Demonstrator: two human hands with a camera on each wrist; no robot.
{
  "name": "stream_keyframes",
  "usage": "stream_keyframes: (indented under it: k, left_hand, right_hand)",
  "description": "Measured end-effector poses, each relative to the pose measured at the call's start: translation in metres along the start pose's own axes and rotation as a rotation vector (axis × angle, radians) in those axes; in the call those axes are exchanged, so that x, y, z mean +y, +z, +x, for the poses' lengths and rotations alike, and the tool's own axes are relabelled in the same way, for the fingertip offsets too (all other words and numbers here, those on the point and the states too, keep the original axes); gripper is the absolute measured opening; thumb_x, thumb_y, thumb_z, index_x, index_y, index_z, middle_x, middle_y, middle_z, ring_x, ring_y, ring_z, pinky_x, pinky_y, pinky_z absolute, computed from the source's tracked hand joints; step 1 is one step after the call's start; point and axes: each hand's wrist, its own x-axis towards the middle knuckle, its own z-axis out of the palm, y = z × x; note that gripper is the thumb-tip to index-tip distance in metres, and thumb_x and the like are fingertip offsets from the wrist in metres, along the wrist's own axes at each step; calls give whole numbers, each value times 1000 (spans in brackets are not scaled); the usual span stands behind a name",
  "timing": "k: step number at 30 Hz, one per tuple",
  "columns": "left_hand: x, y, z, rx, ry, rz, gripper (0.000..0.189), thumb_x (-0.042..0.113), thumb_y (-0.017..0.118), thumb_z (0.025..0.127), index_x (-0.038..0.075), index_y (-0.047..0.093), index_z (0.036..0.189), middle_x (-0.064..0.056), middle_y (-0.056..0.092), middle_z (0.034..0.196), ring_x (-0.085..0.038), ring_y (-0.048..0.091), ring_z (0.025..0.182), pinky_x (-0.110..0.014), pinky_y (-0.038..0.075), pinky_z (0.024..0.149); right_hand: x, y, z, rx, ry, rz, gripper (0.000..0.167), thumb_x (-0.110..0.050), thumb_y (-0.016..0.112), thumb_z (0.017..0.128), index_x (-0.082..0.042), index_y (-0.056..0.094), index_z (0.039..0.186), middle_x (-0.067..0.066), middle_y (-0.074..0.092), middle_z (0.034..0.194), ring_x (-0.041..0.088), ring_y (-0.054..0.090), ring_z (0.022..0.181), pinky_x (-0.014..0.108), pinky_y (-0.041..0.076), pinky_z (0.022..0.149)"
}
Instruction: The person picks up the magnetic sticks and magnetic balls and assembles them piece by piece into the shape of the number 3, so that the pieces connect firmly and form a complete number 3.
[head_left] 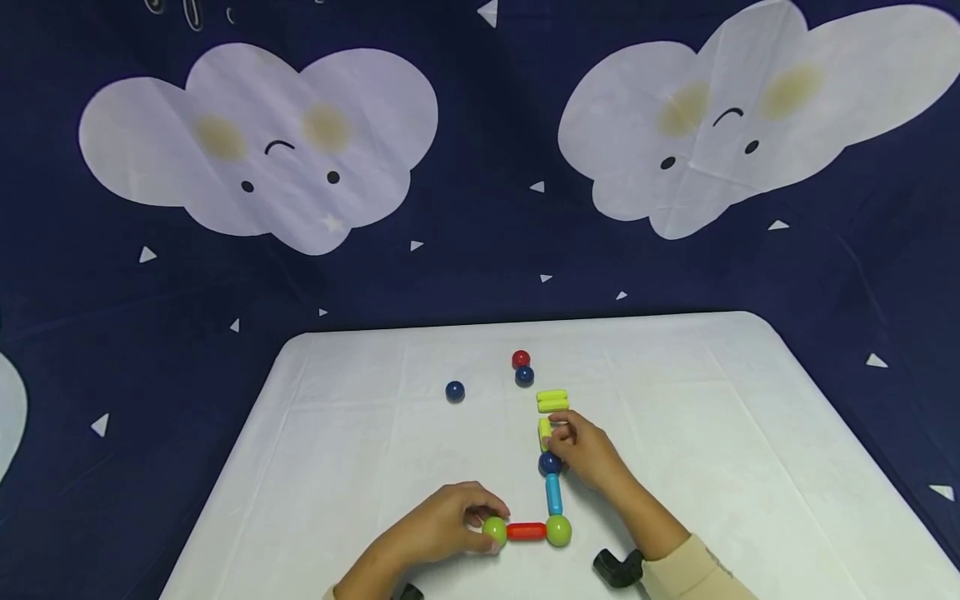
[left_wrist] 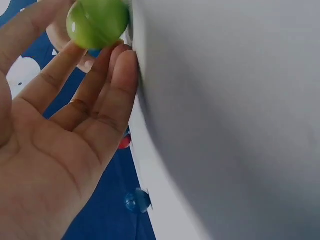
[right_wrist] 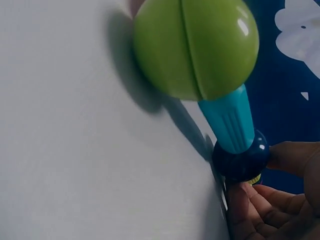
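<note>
My left hand (head_left: 450,523) pinches a light green ball (head_left: 494,529) between thumb and fingers. A red rod (head_left: 527,532) runs from this ball to a second green ball (head_left: 558,531). From there a light blue rod (head_left: 553,494) leads away to a dark blue ball (head_left: 550,463). At that ball's far side, my right hand (head_left: 591,452) pinches a short yellow-green rod (head_left: 544,432), partly covered by the fingers. In the right wrist view, the dark blue ball (right_wrist: 241,159) hides most of the yellow rod (right_wrist: 255,179) behind it.
Two more yellow-green rods (head_left: 552,401) lie side by side just beyond my right hand. Farther back, a red ball (head_left: 521,359) touches a dark blue one. Another dark blue ball (head_left: 454,391) lies apart to the left. Everything sits on a white table (head_left: 360,433) before a dark blue cloud-patterned cloth (head_left: 487,250).
</note>
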Motion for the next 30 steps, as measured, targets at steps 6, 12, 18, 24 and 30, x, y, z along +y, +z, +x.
stream_keyframes:
  k: [6, 12, 18, 24, 30]
  left_hand:
    - [-1, -22, 7, 103, 12, 37, 31, 30, 77, 89, 14, 73, 116, -1, 69, 106, -15, 63, 96, -22, 52, 81]
    - [0, -46, 28, 277, 13, 82, 30, 22, 73, 93, 12, 70, 121, -5, 68, 118, -23, 64, 108, -36, 55, 90]
    - [5, -66, 56, 496, 13, 105, 35, 15, 76, 90, 11, 70, 123, -13, 66, 118, -28, 65, 109, -41, 56, 91]
    - [-1, -91, 77, 566, -56, 164, 40, 17, 78, 88, 10, 69, 127, -13, 62, 124, -34, 62, 114, -48, 52, 92]
    - [-12, -109, 88, 464, -114, 198, 37, 16, 79, 86, 7, 72, 121, -15, 63, 121, -31, 63, 111, -47, 53, 91]
  right_hand:
    - [0, -2, -3, -5, 23, 4, 44, -15, 72, 92, -6, 58, 134, 4, 68, 97, 12, 57, 74, 23, 48, 59]
    - [1, -3, -8, -2, 21, 1, 44, -13, 70, 93, -7, 58, 134, 4, 69, 99, 11, 58, 75, 23, 48, 59]
    - [2, -3, -13, -2, 13, 7, 44, -12, 70, 92, -8, 59, 134, 4, 70, 101, 11, 59, 78, 24, 49, 60]
    - [2, -3, -19, 4, 18, 25, 45, -12, 70, 93, -8, 58, 135, 5, 69, 103, 11, 60, 78, 24, 50, 61]
    - [3, -2, -22, -12, 29, 48, 52, -15, 73, 91, -7, 55, 139, 6, 67, 107, 12, 61, 85, 24, 49, 65]
